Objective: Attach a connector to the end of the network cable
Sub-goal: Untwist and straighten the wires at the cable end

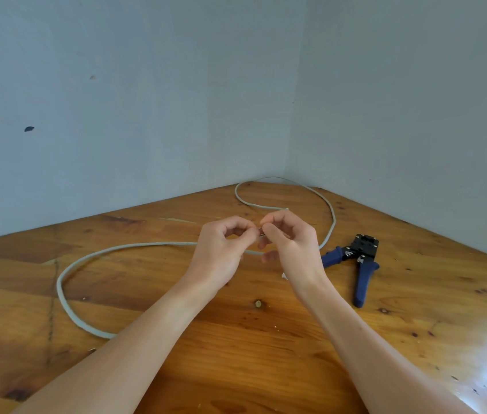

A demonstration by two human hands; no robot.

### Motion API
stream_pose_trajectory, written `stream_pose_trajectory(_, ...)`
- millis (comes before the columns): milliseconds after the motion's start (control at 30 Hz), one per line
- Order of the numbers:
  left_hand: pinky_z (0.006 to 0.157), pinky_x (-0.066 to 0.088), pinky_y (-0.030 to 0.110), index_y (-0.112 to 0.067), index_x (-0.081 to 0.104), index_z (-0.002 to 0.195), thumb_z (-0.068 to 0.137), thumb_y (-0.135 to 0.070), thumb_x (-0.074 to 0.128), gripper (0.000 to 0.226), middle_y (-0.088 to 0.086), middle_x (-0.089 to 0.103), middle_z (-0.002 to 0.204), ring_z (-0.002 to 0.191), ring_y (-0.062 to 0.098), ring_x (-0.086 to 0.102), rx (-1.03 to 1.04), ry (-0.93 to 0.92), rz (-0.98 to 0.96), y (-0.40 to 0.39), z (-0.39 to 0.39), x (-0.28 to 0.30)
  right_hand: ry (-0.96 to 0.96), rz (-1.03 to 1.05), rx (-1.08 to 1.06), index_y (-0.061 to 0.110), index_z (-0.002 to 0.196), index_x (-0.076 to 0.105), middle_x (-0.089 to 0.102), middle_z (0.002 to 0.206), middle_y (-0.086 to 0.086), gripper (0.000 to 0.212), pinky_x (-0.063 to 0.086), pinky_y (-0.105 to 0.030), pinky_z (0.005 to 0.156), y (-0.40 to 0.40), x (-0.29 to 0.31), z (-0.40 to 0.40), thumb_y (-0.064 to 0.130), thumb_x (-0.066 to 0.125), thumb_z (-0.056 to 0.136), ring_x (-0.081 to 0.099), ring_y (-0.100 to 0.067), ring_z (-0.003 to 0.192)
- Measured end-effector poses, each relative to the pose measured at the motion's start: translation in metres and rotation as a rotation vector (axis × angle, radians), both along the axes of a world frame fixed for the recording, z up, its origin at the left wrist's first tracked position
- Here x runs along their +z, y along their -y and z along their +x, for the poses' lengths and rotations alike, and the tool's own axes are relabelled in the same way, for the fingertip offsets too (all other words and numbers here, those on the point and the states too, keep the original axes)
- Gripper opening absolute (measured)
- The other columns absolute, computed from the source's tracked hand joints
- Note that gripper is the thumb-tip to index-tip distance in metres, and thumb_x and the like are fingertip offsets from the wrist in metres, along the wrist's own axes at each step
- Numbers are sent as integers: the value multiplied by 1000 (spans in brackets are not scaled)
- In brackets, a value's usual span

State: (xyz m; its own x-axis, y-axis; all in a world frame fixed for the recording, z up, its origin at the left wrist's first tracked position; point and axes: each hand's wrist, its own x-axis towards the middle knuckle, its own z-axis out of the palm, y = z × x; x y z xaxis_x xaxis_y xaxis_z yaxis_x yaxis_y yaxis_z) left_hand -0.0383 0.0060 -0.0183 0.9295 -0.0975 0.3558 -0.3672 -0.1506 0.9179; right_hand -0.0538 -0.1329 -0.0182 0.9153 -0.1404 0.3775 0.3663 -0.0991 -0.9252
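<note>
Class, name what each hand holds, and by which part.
Both the left hand and right hand pinch the grey cable near its end; the exact spot is hidden by the fingers.

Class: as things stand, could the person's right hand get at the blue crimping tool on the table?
Probably yes: the crimping tool lies beside the right hand with bare table around it, but that hand now pinches the cable end.

At centre frame, the left hand [224,249] and right hand [291,246] are pinching a small piece between their fingertips above the wooden counter [236,339]. A grey network cable [66,273] is looping around them; blue-handled crimping pliers [358,264] are lying at right.
</note>
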Motion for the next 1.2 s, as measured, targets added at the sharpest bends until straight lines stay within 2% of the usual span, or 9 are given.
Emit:
stream_pose_trajectory(200,61,38,19,-27,75,81,93,-24,67,15,-15,70,76,58,-6,57,4,52,16,0,-1,-2,-24,-39,-19,7,95,68,70,83,-2,12,58,-28,56,-2,0,1,10,57,99,65,-8,69)
stream_pose_trajectory(433,57,39,13,-27,76,82,93,-21,68,15,-16,70,74,54,-6,57,29,88,88,1,-2,-2,24,-187,-129,12,94,65,66,78,-3,14,57,-41,71,-4,-4,0,13,52,102,61,-15,72)
stream_pose_trajectory(567,48,41,12,-26,75,80,92,-20,70,14,-13,71,75,49,-2,56,50,81,56,2,-4,-2,14,-188,-156,13,96,63,65,79,-3,14,57,-41,71,-6,-5,0,15,51,103,60,-14,69)
stream_pose_trajectory(667,49,41,11,-25,74,80,92,-20,69,14,-15,70,73,52,-2,58,62,102,76,2,-4,-3,32,-179,-163,15,94,64,65,76,-2,15,57,-38,69,-6,-6,0,16,52,103,60,-12,69)
stream_pose_trajectory(800,48,39,7,-24,73,82,95,-20,66,15,-24,63,59,53,-7,56,71,155,131,5,-5,-4,73,-139,-143,13,92,65,65,73,0,15,57,-35,67,-5,-5,-1,13,54,102,62,-10,68)
stream_pose_trajectory(900,46,38,8,-21,71,80,96,-16,64,18,-20,59,53,46,-3,52,32,138,19,6,-6,-2,37,67,-26,5,96,67,69,78,-5,19,60,-36,64,-5,-2,-1,10,50,102,65,-15,71)
stream_pose_trajectory(1000,44,40,21,-19,72,84,96,-18,64,15,-13,58,53,46,5,48,-4,28,-145,4,-6,0,1,241,107,-4,105,65,69,91,-18,22,61,-47,71,-4,-1,-1,0,45,101,67,-28,79)
stream_pose_trajectory(1100,43,37,23,-14,73,85,97,-15,62,16,-9,57,56,49,10,46,-42,-58,-255,4,-4,0,1,242,128,-4,107,65,69,93,-27,22,61,-48,75,-5,-4,0,-7,47,96,68,-39,82)
stream_pose_trajectory(1200,42,36,22,-10,72,84,99,-14,60,20,-6,57,57,48,9,44,-77,-88,-282,5,-3,0,5,226,124,-3,106,66,70,88,-27,17,60,-50,76,-6,-6,2,-3,52,97,69,-41,80)
